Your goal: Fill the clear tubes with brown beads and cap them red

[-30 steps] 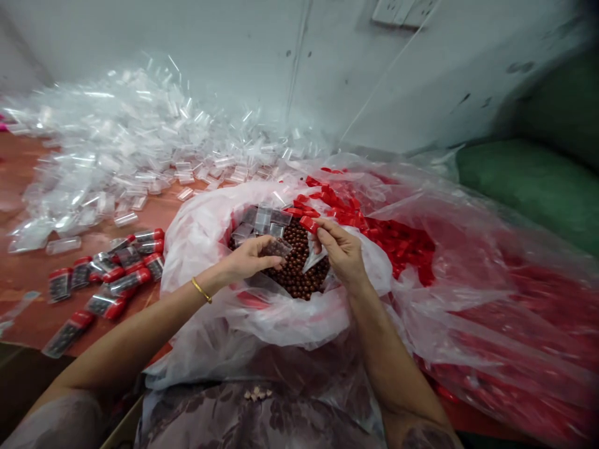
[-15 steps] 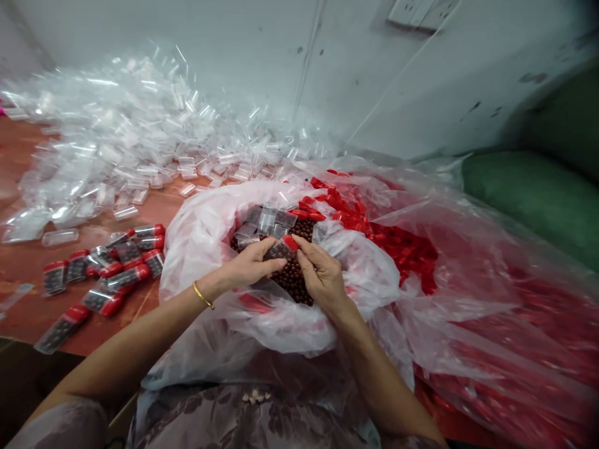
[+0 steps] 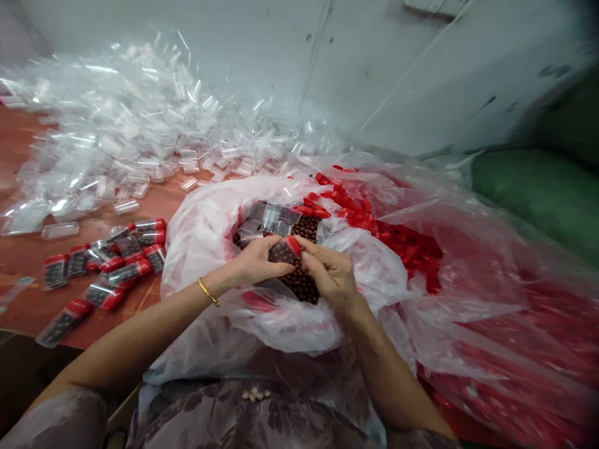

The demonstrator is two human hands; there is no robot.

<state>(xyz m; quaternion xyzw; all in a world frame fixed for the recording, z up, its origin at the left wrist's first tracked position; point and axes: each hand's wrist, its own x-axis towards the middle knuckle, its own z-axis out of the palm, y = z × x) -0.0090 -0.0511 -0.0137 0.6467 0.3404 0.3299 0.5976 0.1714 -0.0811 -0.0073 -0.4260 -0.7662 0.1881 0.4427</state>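
Hands [image 3: 294, 265] on unlabelled red-capped tube [image 3: 284, 249].

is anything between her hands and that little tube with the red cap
Nothing visible. The left hand and right hand both already grip the tube, red cap on its right end, over the brown beads.

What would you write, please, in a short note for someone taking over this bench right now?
Left hand grips a small clear tube filled with brown beads; right hand pinches its red cap.
Both sit over the bag of brown beads.
Loose red caps lie in the bag to the right.
Done: capped tubes on the table at left.
Left: heap of empty clear tubes behind them.
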